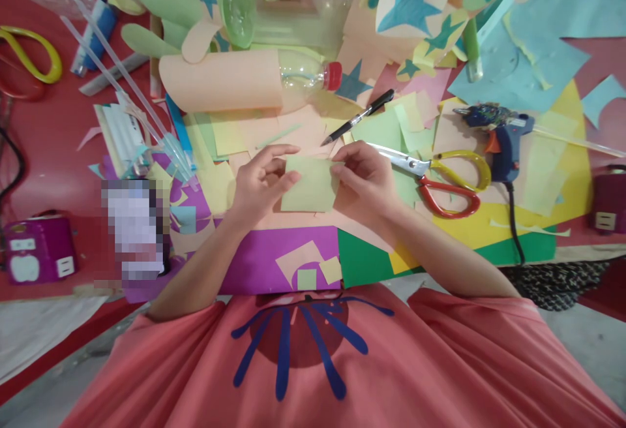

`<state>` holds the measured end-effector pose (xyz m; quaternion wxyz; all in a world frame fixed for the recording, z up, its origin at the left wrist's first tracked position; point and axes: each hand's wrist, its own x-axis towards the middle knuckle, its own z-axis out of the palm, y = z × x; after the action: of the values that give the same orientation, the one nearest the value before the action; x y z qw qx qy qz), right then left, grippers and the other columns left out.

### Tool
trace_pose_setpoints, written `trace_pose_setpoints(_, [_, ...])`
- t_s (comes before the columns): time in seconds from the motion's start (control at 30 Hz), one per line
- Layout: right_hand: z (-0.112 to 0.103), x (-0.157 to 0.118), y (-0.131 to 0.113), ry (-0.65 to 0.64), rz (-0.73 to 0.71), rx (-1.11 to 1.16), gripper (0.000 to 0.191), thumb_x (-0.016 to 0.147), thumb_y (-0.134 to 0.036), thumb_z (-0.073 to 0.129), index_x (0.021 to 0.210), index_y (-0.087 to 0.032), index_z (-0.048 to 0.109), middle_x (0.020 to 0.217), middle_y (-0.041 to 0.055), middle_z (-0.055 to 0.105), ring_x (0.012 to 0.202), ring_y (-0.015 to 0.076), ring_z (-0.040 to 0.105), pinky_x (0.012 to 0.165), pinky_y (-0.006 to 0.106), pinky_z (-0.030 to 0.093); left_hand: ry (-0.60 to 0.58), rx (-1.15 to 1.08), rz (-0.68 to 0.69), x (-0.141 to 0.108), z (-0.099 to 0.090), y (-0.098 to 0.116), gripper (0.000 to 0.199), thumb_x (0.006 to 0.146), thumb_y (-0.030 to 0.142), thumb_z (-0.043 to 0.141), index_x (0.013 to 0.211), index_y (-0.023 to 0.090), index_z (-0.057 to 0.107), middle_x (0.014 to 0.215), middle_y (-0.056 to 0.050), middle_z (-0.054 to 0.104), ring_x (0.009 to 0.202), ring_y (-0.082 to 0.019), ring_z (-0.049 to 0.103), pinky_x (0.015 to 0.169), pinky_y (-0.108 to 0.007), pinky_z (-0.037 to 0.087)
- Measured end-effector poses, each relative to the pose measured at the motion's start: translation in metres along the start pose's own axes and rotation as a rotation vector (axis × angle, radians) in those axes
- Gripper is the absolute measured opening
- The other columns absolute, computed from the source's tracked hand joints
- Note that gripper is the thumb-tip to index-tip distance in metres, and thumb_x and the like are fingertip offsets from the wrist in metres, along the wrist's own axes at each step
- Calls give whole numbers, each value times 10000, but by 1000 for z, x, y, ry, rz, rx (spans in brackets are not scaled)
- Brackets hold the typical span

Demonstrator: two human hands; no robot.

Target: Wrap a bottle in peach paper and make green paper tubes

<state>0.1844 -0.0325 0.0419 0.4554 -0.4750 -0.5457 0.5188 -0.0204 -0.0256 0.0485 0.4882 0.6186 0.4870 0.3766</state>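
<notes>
A small pale green paper piece [310, 186] is between my two hands, over a layer of paper scraps. My left hand [268, 180] is at its left side, thumb over the upper left corner and fingers curled, with a gap between thumb and forefinger. My right hand [364, 173] pinches its upper right edge between thumb and fingers. A black pen [359, 117] lies just beyond my right hand. Scissors with red and yellow handles [430, 177] lie to the right, the blades reaching my right hand. Behind the hands lies a bottle wrapped in peach paper [225, 81], its red cap pointing right.
A blue glue gun [508, 147] with a cord lies at the right. On the left are a phone [134, 229], clear straws [132, 79], a purple box [40, 250] and yellow-handled scissors [49, 62]. Star-marked papers [411, 7] and clear bottles fill the back.
</notes>
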Motion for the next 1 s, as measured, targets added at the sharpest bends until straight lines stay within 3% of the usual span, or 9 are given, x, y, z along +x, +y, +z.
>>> trace_pose_setpoints(0.1, [2,-1,0,-13,13,-2,81,814,-266,628,810,-212,567,688,-46,540,541,64,469,510,230,388,-46,-103,-126,0,5,3,401,770,517,683,1017,201,687,756,-14,717,595,-105,620,542,-202,481])
trace_pose_setpoints(0.17, [3,-2,0,-20,27,-9,106,822,-305,627,810,-219,567,684,-44,554,555,72,495,525,235,419,-27,-123,-137,1,6,4,348,758,502,696,924,196,722,767,-21,720,581,-102,610,518,-207,460])
trace_pose_setpoints(0.3, [3,-2,-1,-23,37,-15,263,840,-485,595,834,-222,599,740,-19,610,650,94,565,599,256,474,-15,-112,-131,3,8,4,315,739,488,716,874,205,747,602,12,657,463,-87,528,433,-215,393])
trace_pose_setpoints(0.37, [3,-1,-2,-29,29,-8,315,843,-529,573,847,-220,634,794,-2,658,704,103,597,642,265,490,-29,-116,-137,2,9,5,314,741,495,712,871,211,747,665,-4,694,506,-100,569,450,-219,417])
trace_pose_setpoints(0.5, [4,-2,0,-34,-14,-9,159,793,-360,671,858,-215,687,853,2,712,787,111,630,684,255,483,-65,-101,-140,0,13,7,344,749,518,693,904,213,724,811,-33,735,563,-111,603,480,-223,437])
trace_pose_setpoints(0.63, [5,-3,3,14,3,-51,75,772,-242,661,823,-208,705,801,-5,714,653,90,585,565,238,431,-87,-68,-120,0,13,3,362,769,554,656,908,222,697,557,26,602,398,-70,403,397,-220,295])
trace_pose_setpoints(0.77, [9,-3,3,-30,17,-53,100,782,-233,623,768,-212,720,784,5,724,681,111,617,624,270,487,-92,-23,-89,1,11,2,449,760,665,604,861,235,685,475,48,479,366,-65,265,380,-241,198])
trace_pose_setpoints(1.0, [11,-4,6,-34,-1,-16,129,768,-212,626,737,-229,750,766,10,745,707,132,668,676,301,546,-66,52,-32,4,12,2,477,780,688,561,788,225,678,593,2,625,453,-90,451,437,-241,317])
